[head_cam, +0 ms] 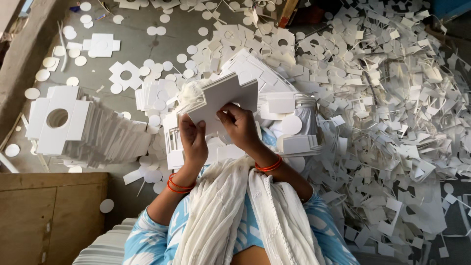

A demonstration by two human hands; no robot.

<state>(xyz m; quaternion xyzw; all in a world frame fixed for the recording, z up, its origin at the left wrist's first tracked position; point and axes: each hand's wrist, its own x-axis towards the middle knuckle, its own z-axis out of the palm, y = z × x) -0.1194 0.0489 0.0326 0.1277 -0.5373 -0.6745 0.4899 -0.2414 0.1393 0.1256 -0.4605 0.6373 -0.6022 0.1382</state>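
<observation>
Both hands up in front of chest, gripping a thin stack of white card blanks (223, 95), tilted, fanned a bit at upper left edge. Left hand (192, 140) closed round lower left side of stack, thumb on front face, fingers behind; orange bangles (177, 185) on that wrist. Right hand (239, 125) closed on lower right part, fingers curled over front face, thumb side toward middle; can't tell if a hole in the blank sits under those fingers. Orange bangles on right wrist too (269, 166). White scarf (230, 211) hanging down centre over blue-and-white patterned sleeves. Directly below/behind the held stack: more piles of same blanks (169, 95) w/ loose round punch-outs (291, 124) on top. Far left: big slumped stack of cross-shaped blanks w/ round hole (58, 120), well apart from hands. Grey floor (142, 46) upper left dotted w/ discs & a few single blanks. Right half: deep heap of white offcuts & strips (392, 108). Lower left: wooden cabinet (49, 211), one disc lying beside it.
</observation>
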